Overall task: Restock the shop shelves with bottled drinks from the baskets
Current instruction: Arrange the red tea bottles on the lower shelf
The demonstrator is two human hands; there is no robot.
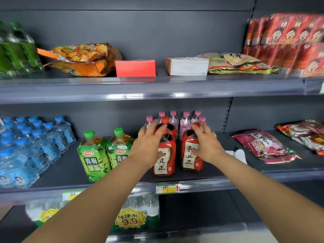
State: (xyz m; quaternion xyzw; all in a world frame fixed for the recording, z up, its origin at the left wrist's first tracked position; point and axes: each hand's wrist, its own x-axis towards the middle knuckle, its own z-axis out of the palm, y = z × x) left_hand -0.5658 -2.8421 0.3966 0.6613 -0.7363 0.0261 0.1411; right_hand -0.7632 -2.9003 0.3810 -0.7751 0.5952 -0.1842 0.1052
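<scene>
Left grip (149, 142) clamped on left red-label bottle (164, 166), fingers curled over shoulder, thumb on label. Right grip (206, 144) clamped likewise on right red-label bottle (190, 161). Both bottles upright on middle shelf (68, 165), near front edge (another red-capped bottle (165, 120) just behind left one). Behind red pair: pink-capped bottles (185, 123). Left of pair: two green tea bottles (93, 155), then blue-capped water bottles (43, 142). Right of pair: snack bags (263, 146).
</scene>
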